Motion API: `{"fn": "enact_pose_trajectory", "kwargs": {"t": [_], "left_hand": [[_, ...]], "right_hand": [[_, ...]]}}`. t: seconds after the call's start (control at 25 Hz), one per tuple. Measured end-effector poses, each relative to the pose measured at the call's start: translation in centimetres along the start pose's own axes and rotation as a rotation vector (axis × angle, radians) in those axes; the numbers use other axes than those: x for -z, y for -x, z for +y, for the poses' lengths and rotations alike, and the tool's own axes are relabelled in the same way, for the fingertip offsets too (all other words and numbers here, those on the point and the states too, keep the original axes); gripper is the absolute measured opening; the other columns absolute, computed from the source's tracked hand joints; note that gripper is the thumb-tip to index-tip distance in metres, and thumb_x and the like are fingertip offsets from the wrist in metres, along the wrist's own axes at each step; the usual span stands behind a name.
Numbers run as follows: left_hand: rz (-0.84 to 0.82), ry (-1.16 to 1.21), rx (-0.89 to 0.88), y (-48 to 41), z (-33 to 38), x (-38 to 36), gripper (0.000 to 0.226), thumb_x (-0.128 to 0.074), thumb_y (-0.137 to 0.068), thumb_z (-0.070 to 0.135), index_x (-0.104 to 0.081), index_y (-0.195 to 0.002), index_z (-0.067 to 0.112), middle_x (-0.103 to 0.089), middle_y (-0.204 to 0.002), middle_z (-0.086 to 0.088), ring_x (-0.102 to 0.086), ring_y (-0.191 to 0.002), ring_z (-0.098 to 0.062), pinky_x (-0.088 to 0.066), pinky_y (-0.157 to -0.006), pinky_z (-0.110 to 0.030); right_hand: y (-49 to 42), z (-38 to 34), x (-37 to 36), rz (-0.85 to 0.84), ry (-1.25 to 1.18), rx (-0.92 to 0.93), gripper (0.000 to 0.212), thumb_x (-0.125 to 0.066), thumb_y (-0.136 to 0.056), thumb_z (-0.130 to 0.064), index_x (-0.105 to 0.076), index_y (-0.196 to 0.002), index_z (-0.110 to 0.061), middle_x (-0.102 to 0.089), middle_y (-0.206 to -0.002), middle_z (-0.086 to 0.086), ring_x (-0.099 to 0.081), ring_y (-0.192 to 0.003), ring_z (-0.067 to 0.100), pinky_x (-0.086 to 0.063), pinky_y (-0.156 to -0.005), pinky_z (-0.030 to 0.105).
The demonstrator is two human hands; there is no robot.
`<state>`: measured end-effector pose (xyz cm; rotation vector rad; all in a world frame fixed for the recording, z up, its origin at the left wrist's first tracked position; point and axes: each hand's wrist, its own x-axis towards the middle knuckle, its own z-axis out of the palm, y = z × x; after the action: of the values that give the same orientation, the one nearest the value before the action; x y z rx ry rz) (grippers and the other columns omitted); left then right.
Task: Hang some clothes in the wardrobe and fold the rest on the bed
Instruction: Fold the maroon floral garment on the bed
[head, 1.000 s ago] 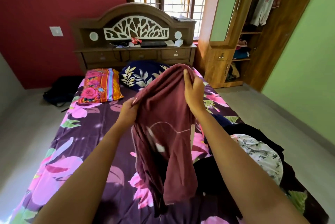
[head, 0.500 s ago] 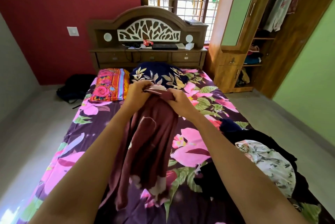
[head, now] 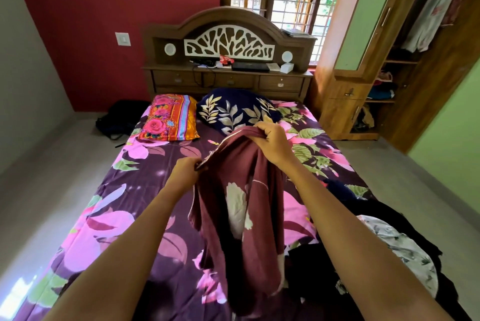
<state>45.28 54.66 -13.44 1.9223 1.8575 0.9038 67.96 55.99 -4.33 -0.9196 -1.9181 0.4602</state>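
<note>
Both hands hold a maroon garment above the bed: left hand fingers pinch its edge, right hand fingers grip its top.

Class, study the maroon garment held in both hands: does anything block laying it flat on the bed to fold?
Nothing visible does: the bed sheet left of the maroon garment lies bare. The clothes pile crowds the right side, and the pillows sit farther up.
</note>
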Motion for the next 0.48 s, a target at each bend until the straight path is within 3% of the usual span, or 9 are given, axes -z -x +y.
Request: {"fn": "enact_pose_trajectory", "kwargs": {"t": [0.08,0.12,0.16,0.24,0.32,0.4,0.48], "left_hand": [[0.013,-0.063,0.086,0.3,0.2,-0.9,0.017,-0.055,-0.092,0.016,-0.062,-0.094,0.0,-0.065,-0.09,-0.026,-0.061,-0.086,-0.04,-0.041,-0.068,-0.04],[0.013,-0.071,0.126,0.1,0.6,-1.1,0.015,-0.051,-0.093,0.014,-0.06,-0.096,0.003,-0.065,-0.092,-0.026,-0.061,-0.086,-0.042,-0.041,-0.065,-0.038],[0.01,-0.044,0.183,-0.2,1.3,-1.2,0.013,-0.049,-0.091,0.009,-0.059,-0.098,0.006,-0.065,-0.093,-0.026,-0.062,-0.083,-0.041,-0.042,-0.061,-0.035],[0.005,0.121,0.282,-0.9,2.7,-1.3,0.027,-0.052,-0.083,-0.001,-0.058,-0.108,0.008,-0.065,-0.102,-0.023,-0.064,-0.085,-0.036,-0.045,-0.059,-0.034],[0.003,0.431,0.287,-1.6,3.5,-1.3,0.033,-0.06,-0.079,0.002,-0.054,-0.111,0.01,-0.063,-0.11,-0.018,-0.062,-0.093,-0.031,-0.048,-0.07,-0.038],[0.041,0.64,0.161,-2.2,4.4,-1.2,0.02,-0.057,-0.084,-0.005,-0.053,-0.098,0.009,-0.062,-0.093,-0.013,-0.061,-0.083,-0.017,-0.048,-0.071,-0.031],[0.027,0.734,0.056,-2.4,6.2,-0.7,0.016,-0.051,-0.089,-0.01,-0.052,-0.093,0.005,-0.058,-0.079,-0.005,-0.06,-0.067,-0.003,-0.049,-0.064,-0.024]], "right_hand": [[0.0,1.3,1.1,0.012,0.006,-0.008,0.013,-0.068,-0.084,-0.01,-0.068,-0.077,0.0,-0.063,-0.065,-0.001,-0.064,-0.07,0.005,-0.044,-0.082,0.042],[0.1,1.8,1.5,0.019,-0.003,-0.017,0.016,-0.068,-0.084,-0.01,-0.069,-0.082,0.006,-0.069,-0.074,0.011,-0.067,-0.08,0.02,-0.045,-0.082,0.042],[0.4,2.0,2.1,0.006,-0.056,-0.032,0.014,-0.068,-0.084,-0.007,-0.069,-0.087,0.007,-0.071,-0.082,0.014,-0.066,-0.088,0.023,-0.047,-0.082,0.037],[1.1,1.9,3.2,-0.101,-0.211,-0.09,0.01,-0.068,-0.082,0.0,-0.07,-0.092,0.001,-0.072,-0.078,-0.005,-0.066,-0.081,0.002,-0.051,-0.073,0.018],[1.9,1.8,4.1,-0.395,-0.265,-0.177,0.015,-0.07,-0.08,0.002,-0.07,-0.095,-0.003,-0.069,-0.074,-0.007,-0.061,-0.07,0.002,-0.052,-0.069,0.022],[2.4,2.0,4.9,-0.776,-0.19,-0.222,0.015,-0.076,-0.077,-0.006,-0.073,-0.089,-0.014,-0.068,-0.078,0.001,-0.062,-0.073,0.012,-0.052,-0.071,0.036],[2.5,2.6,5.2,-1.01,-0.113,-0.266,0.012,-0.077,-0.077,-0.015,-0.072,-0.082,-0.025,-0.067,-0.074,-0.006,-0.061,-0.066,0.008,-0.052,-0.065,0.031]]}}
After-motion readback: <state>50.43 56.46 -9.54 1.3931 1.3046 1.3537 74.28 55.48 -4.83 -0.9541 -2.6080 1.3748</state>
